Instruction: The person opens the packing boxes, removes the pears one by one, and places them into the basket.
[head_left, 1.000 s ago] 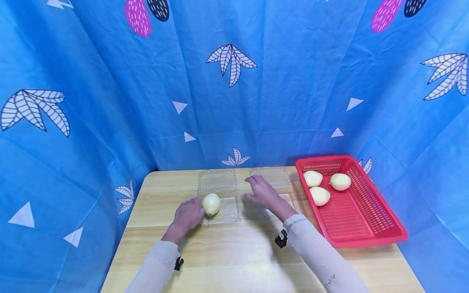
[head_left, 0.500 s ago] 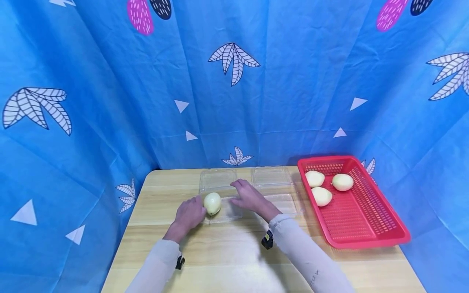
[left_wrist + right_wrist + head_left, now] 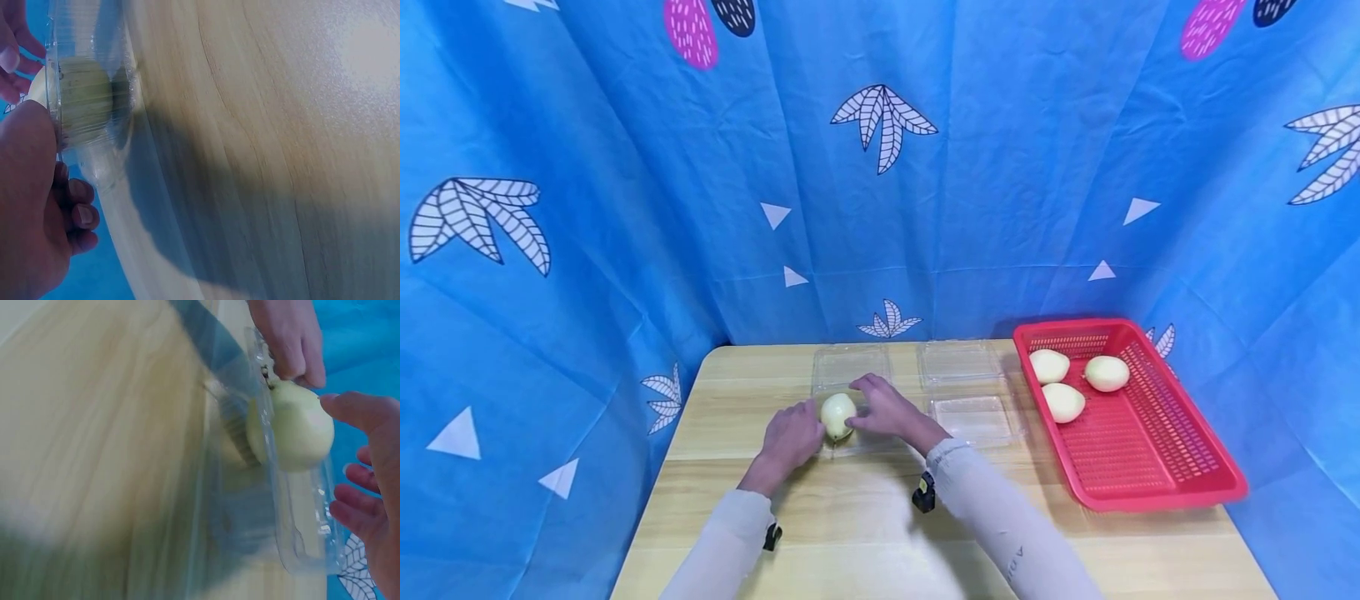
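Observation:
A pale yellow-green pear point(image 3: 838, 417) with a short stem lies in a clear plastic box point(image 3: 294, 550) on the table. On the box's left side, my left hand point(image 3: 793, 433) pinches the rim beside the pear, its other fingers curled, as the left wrist view point(image 3: 37, 187) shows. My right hand point(image 3: 886, 408) comes in from the right with fingers spread and thumb apart. In the right wrist view its thumb point(image 3: 356, 409) is close to the pear or touching it; I cannot tell which. The hand hides much of the box in the head view.
More clear plastic boxes stand on the wooden table point(image 3: 865, 517): one behind point(image 3: 850, 362), one at back right point(image 3: 955, 362), one at right point(image 3: 976, 417). A red basket point(image 3: 1138, 497) on the right holds 3 pears point(image 3: 1063, 402). Blue curtain point(image 3: 880, 233) surrounds the table.
My right hand has moved left, from above the right-hand boxes to the pear. The left hand and the pear have stayed in place; the head view has shifted slightly.

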